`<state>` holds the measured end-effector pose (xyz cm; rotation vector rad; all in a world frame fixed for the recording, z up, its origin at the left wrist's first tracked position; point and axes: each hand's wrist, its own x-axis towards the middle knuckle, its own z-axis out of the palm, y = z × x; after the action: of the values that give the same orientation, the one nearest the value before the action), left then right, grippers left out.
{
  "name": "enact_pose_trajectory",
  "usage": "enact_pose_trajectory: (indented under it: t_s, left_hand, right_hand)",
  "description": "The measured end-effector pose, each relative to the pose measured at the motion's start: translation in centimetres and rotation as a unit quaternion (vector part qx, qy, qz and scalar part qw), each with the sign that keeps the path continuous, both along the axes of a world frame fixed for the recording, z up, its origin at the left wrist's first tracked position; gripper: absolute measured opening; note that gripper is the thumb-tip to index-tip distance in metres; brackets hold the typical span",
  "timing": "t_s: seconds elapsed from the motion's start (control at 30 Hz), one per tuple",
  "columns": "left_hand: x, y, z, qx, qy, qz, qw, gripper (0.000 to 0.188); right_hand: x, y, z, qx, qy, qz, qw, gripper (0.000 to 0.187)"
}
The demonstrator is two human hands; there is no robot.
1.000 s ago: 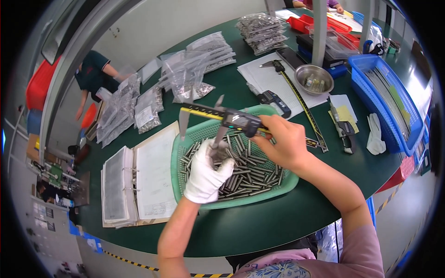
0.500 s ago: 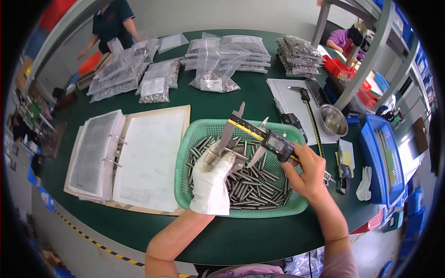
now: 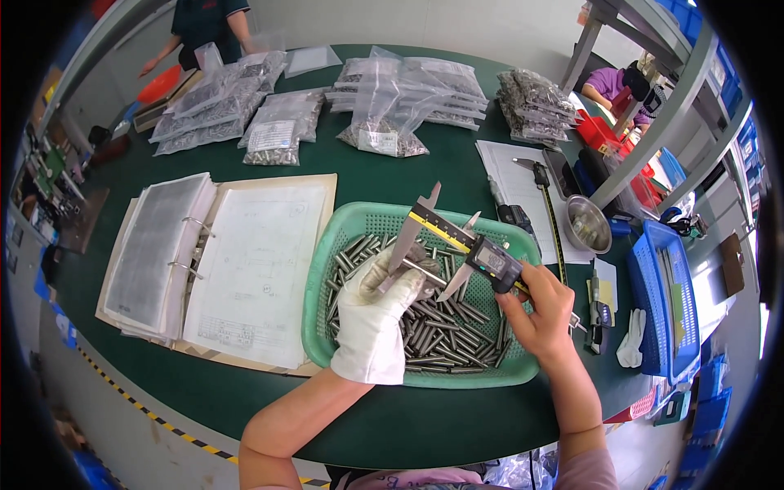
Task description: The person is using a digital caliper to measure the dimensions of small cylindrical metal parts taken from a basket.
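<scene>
My left hand (image 3: 369, 322), in a white glove, is closed on a metal pin (image 3: 426, 272), a short steel rod held nearly level. My bare right hand (image 3: 541, 312) grips a digital caliper (image 3: 495, 263), its thumb low on the slide. The caliper slants down to the right, and its long jaws stand at either end of the pin; whether both touch it I cannot tell. Beneath both hands is a green plastic basket (image 3: 313, 314) with a heap of similar steel pins (image 3: 445, 336) in it. The glove hides some of them.
An open ring binder (image 3: 253, 269) lies at left. Bags of metal parts (image 3: 380, 139) line the back. At right are a second caliper (image 3: 549, 200), a micrometer (image 3: 600, 302), a metal bowl (image 3: 586, 222), a white glove (image 3: 632, 339) and a blue basket (image 3: 663, 294). Two people are beyond the table.
The whole view has shifted and tilted slightly. Both hands keep their holds, with the pin still between the caliper's jaws; the caliper's slide shows no clear movement.
</scene>
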<state>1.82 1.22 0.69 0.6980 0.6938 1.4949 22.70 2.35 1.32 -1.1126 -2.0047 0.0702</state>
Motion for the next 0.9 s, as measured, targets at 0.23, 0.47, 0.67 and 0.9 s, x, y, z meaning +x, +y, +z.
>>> enact_pose_trajectory:
  t_s: [0.23, 0.47, 0.67, 0.9]
  left_hand:
    - [-0.03, 0.01, 0.60, 0.000, -0.006, -0.007, 1.000, 0.024]
    - [-0.08, 0.09, 0.17, 0.022, 0.007, -0.009, 1.000, 0.030]
    - [-0.29, -0.08, 0.33, 0.000, -0.024, -0.050, 0.998, 0.031]
    - [-0.08, -0.06, -0.06, 0.021, -0.009, -0.009, 1.000, 0.026]
  right_hand:
    - [0.11, 0.19, 0.02, 0.035, -0.012, -0.021, 0.999, 0.031]
    - [0.21, 0.22, -0.03, 0.048, -0.013, -0.033, 0.998, 0.031]
    - [0.15, 0.15, 0.01, 0.058, -0.025, -0.043, 0.997, 0.032]
    - [0.13, 0.22, -0.17, 0.063, -0.020, -0.032, 0.997, 0.032]
